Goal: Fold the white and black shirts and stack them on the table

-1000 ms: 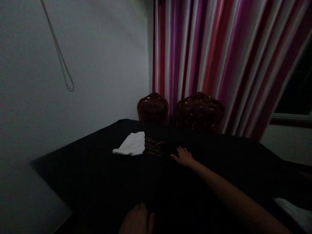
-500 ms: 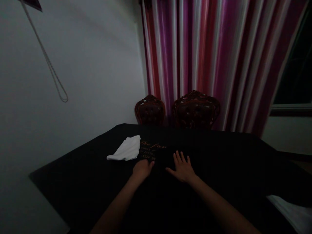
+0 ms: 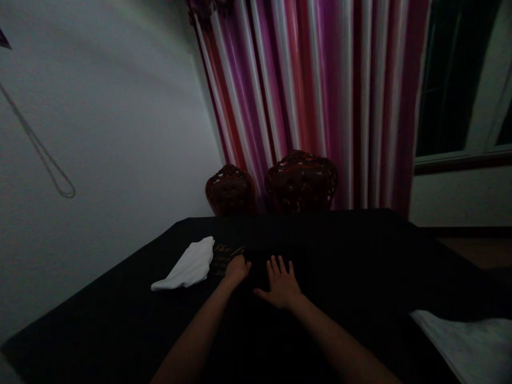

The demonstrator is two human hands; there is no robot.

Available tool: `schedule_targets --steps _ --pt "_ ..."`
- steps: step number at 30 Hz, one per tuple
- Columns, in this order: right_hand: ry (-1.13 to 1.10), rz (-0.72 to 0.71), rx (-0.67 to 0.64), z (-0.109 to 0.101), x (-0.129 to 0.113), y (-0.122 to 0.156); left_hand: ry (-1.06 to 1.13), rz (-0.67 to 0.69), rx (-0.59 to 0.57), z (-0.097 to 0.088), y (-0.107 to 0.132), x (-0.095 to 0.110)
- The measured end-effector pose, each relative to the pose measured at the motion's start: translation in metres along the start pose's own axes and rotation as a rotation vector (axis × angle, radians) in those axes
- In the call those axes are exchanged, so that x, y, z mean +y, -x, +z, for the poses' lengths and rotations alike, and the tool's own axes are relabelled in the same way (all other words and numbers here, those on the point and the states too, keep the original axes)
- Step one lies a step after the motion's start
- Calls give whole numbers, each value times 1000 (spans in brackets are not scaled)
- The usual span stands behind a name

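Observation:
Black fabric with gold lettering (image 3: 221, 262) lies on the dark table; in this low light its edges merge with the black surface. My left hand (image 3: 238, 269) is on the lettering's right part with its fingers curled in and the thumb pointing right. Whatever those fingers hold is too dark to make out. To the right, my right hand (image 3: 283, 285) lies flat, palm down, fingers spread on the black surface. A crumpled white cloth (image 3: 190, 266) rests left of my left hand, against the lettering's left side.
The black table (image 3: 352, 234) stretches away on both sides. Another whitish cloth (image 3: 472, 341) lies at the lower right. Two carved wooden chairs (image 3: 302, 181) stand beyond the far edge, before a striped curtain (image 3: 296, 80). A wall (image 3: 120, 133) runs along the left.
The view has turned right, so the table, cloths and chairs appear shifted left. My left hand has moved up onto the lettering and hides part of it. My right hand stays spread.

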State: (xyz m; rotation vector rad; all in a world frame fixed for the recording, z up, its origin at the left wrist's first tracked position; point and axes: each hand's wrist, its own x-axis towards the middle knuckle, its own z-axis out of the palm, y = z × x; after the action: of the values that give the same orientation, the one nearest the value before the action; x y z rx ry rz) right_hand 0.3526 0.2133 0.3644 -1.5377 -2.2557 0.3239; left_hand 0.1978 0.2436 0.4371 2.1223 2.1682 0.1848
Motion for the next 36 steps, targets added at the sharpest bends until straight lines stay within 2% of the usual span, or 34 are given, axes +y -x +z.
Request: schedule_targets --steps 3,5,8,11,13,17,19,22,27,31,34,36 --pt "-355 125 128 -8 9 -11 8 143 38 -7 4 13" --pt "-510 254 222 -21 22 -22 20 280 4 -9 13 22" --pt "-552 323 352 -44 43 -34 22 487 -95 -4 33 29" --pt "-554 268 421 -56 52 -37 -1 602 -141 8 52 25" --pt "-536 177 391 -52 47 -35 3 651 -135 15 58 19" --pt "-438 -47 231 -24 29 -22 64 782 -123 19 62 4" --pt "-266 -128 126 -12 26 -14 61 831 -142 20 63 -3" --pt "2 -167 3 -4 29 -8 60 843 -145 28 64 -14" --pt "115 -205 -48 -7 35 -7 132 876 -120 37 58 -25" --pt "122 -183 -53 -15 26 -3 7 881 -119 24 60 -21" --pt "105 -180 -16 -29 14 3 -103 849 -92 8 78 -21" --pt "97 -234 8 -44 6 13 -145 876 -70 -3 103 -28"
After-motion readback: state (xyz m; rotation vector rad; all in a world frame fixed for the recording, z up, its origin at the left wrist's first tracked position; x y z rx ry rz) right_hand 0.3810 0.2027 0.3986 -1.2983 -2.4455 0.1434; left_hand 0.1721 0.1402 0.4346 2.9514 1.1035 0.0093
